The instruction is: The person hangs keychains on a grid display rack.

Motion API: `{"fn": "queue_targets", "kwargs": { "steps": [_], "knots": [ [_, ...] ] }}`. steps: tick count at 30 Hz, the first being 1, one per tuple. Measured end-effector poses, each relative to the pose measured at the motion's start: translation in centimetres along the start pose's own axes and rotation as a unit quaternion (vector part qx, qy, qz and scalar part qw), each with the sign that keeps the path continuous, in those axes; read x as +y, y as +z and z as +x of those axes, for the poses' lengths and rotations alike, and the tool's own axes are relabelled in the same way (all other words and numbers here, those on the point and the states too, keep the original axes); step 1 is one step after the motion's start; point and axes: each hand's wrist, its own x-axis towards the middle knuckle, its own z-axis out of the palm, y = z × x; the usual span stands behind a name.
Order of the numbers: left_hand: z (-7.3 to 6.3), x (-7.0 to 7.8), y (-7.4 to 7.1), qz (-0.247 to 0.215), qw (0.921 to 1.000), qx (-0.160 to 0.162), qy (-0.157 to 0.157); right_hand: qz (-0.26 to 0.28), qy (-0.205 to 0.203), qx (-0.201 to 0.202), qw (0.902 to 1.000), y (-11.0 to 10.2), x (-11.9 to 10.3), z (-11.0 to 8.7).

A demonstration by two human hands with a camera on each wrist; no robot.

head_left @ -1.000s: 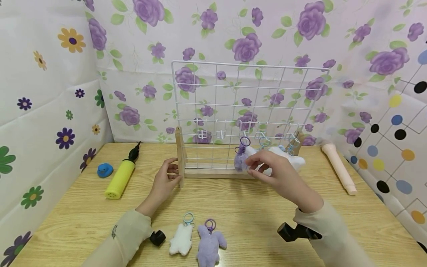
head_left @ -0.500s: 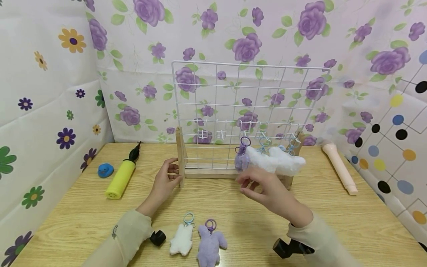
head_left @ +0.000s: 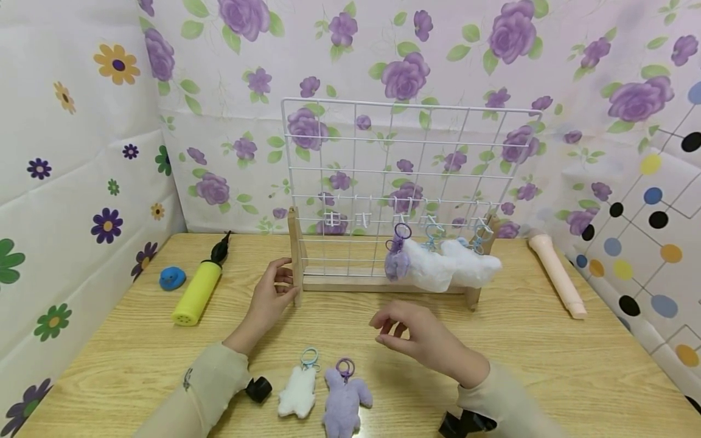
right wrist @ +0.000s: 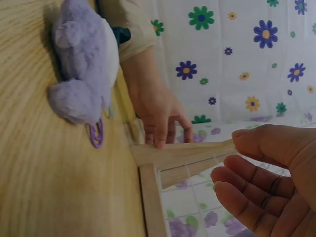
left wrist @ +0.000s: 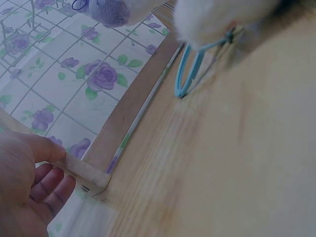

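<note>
My left hand (head_left: 272, 291) holds the left wooden foot (left wrist: 86, 173) of a white wire grid rack (head_left: 356, 143), thumb on one side and fingers on the other. In front of the rack, my right hand (head_left: 418, 334) is above the table, its fingers loosely bent with nothing between them. Closest to it lie a purple plush keychain (head_left: 342, 404) with a purple ring and a white plush keychain (head_left: 298, 392) with a blue ring. From the rack's right-hand hooks hang a small purple plush (head_left: 397, 264) and two white plushes, one in the middle (head_left: 429, 267) and one rightmost (head_left: 471, 264).
Two bare white hooks, one (head_left: 332, 219) further left than the other (head_left: 363, 219), hang on the grid. A yellow hand pump (head_left: 198, 293) and a blue toy duck (head_left: 172, 278) sit at the left. A pale pink stick (head_left: 557, 277) lies at the right.
My right hand has come away from the hanging purple plush, moving down and left toward the keychains on the table. My left hand has stayed on the rack's foot.
</note>
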Motion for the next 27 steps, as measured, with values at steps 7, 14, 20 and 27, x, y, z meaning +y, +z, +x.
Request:
{"fn": "queue_targets", "kwargs": {
  "steps": [7, 14, 20, 27],
  "knots": [
    [0.0, 0.0, -0.1, 0.004, 1.0, 0.002, 0.008, 0.013, 0.017, -0.029, 0.9993, 1.5, 0.6, -0.1],
    [-0.1, 0.2, -0.2, 0.002, 0.9999, -0.002, 0.01, 0.045, 0.075, -0.074, 0.9934, 2.8, 1.2, -0.2],
    [0.0, 0.1, -0.2, -0.003, 0.9999, -0.001, 0.011, 0.055, 0.086, -0.102, 0.9895, 4.0, 1.7, -0.2],
    [0.0, 0.0, -0.1, 0.004, 0.9999, -0.002, 0.012, 0.055, 0.09, -0.129, 0.9861, 5.2, 2.0, -0.1]
  ]
}}
